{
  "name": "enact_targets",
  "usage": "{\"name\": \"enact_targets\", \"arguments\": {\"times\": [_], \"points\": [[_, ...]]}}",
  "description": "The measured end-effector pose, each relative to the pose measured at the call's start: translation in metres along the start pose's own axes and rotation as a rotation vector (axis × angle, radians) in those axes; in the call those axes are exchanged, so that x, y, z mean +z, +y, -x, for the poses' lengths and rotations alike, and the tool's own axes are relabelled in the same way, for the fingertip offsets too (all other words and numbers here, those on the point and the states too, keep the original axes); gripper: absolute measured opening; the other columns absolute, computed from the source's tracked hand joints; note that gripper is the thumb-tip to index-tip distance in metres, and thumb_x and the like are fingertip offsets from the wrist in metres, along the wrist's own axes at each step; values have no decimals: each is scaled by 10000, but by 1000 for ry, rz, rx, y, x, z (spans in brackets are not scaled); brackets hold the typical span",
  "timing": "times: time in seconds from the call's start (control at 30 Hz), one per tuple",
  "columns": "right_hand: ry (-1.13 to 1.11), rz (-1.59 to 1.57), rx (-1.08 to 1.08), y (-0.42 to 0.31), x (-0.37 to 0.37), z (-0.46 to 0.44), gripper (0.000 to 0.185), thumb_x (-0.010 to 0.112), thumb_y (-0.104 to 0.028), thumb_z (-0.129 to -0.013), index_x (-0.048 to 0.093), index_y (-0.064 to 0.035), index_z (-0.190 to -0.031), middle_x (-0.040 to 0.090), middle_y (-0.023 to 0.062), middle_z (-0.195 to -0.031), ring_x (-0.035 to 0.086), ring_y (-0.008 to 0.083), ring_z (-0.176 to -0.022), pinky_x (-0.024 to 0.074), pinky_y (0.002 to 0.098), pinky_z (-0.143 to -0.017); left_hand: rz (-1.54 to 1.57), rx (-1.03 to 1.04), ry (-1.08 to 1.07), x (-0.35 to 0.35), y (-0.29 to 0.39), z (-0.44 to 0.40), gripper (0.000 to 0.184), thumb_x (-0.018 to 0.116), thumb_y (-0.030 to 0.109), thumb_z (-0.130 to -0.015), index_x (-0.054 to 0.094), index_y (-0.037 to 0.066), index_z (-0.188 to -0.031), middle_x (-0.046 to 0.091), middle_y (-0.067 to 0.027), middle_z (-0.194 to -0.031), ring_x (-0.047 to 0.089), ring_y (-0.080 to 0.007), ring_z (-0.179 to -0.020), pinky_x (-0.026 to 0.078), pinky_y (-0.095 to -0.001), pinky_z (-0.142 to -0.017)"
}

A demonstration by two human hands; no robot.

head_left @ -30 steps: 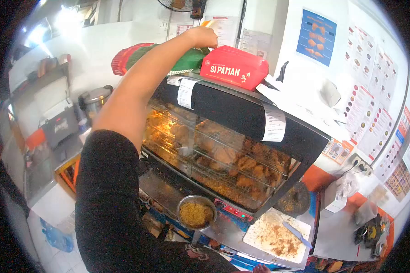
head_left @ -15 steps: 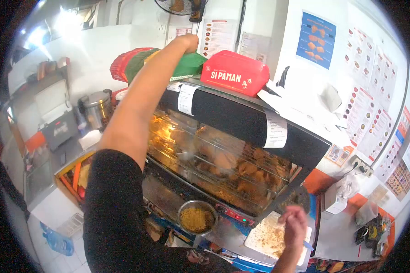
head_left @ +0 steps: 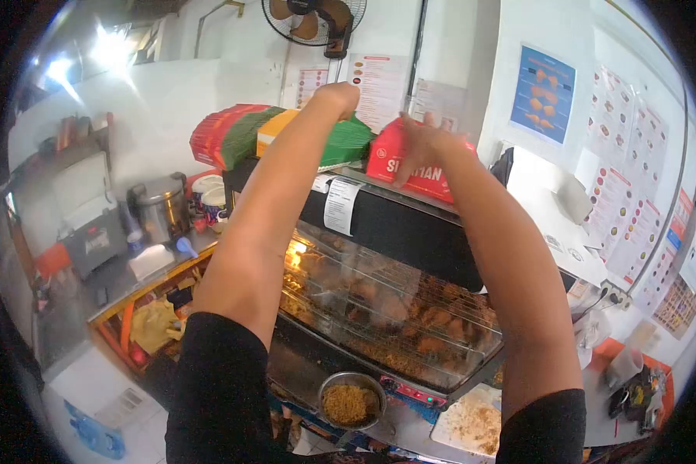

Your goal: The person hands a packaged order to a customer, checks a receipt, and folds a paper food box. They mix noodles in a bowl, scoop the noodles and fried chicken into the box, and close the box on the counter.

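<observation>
My left hand (head_left: 339,100) is curled at the upper edge of the stacked green cartons (head_left: 346,145). Its fingertips are hidden behind the hand, so what they grip does not show. Spread and slightly blurred, the fingers of my right hand (head_left: 424,147) lie over the front of a red "SI PAMAN" carton (head_left: 380,164); whether they touch it I cannot tell. Yellow cartons (head_left: 269,133) and red cartons (head_left: 209,138) continue the row to the left. All of them rest on top of a glass-fronted warmer (head_left: 410,240) with browned fried pieces inside.
A metal bowl (head_left: 353,377) of golden crumbs and a white board (head_left: 465,421) strewn with crumbs sit below the warmer. Paper slips hang from its top edge, one a receipt (head_left: 342,206). A wall fan (head_left: 315,17) is above. At left stands a steel pot (head_left: 162,205).
My right hand has risen from the crumb-covered board to the red carton. My left hand stays by the green cartons. The camera view has shifted slightly.
</observation>
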State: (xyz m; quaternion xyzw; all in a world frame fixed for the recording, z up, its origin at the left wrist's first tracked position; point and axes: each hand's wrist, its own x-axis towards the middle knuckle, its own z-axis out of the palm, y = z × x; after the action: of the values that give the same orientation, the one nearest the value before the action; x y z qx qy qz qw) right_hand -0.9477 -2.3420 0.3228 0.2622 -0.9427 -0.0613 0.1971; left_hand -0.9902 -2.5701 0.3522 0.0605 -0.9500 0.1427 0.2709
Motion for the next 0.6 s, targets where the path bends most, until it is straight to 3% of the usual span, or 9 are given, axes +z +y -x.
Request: {"name": "enact_targets", "arguments": {"times": [0.17,0.27,0.37,0.47,0.53,0.6], "points": [[-172,-194,-86,32,12,-61,1469,860,-554,-345,67,-23,-1462,326,229,-1438,394,381,-1282,327,469,-1061,-37,33,-53,-1,5,-5,357,752,79,-644,677,85,-993,668,-153,-993,650,-305,-918,527,-395,-768],[-207,-291,20,32,8,-71,1352,857,-601,-333,270,-95,-1441,397,176,-1414,406,321,-1293,328,480,-1064,-33,68,-44,-9,12,4,276,710,38,-694,692,53,-969,670,-155,-1027,655,-293,-952,538,-379,-783],[-206,-476,-33,29,12,-90,1185,824,-628,-393,438,-40,-1347,418,184,-1398,440,318,-1266,365,453,-1039,3,78,-5,-5,10,2,406,739,70,-662,652,104,-1057,647,-151,-1060,627,-306,-985,513,-390,-826],[129,-458,-25,8,29,-120,978,763,-627,-534,510,-84,-1306,445,177,-1381,444,317,-1266,346,496,-1036,24,59,86,-10,16,16,277,700,43,-701,692,52,-978,666,-148,-1047,651,-285,-966,533,-378,-796],[35,-333,46,0,55,-171,864,723,-575,-623,500,-118,-1322,467,157,-1368,451,309,-1263,324,526,-1037,44,67,123,0,14,15,261,681,45,-715,693,52,-975,662,-151,-1055,649,-284,-972,531,-378,-802],[49,-297,172,-16,41,-154,722,681,-503,-699,517,-158,-1312,487,122,-1360,445,296,-1273,288,549,-1047,40,73,123,0,11,13,242,634,42,-746,689,46,-982,655,-157,-1072,645,-286,-985,527,-379,-815]]}}
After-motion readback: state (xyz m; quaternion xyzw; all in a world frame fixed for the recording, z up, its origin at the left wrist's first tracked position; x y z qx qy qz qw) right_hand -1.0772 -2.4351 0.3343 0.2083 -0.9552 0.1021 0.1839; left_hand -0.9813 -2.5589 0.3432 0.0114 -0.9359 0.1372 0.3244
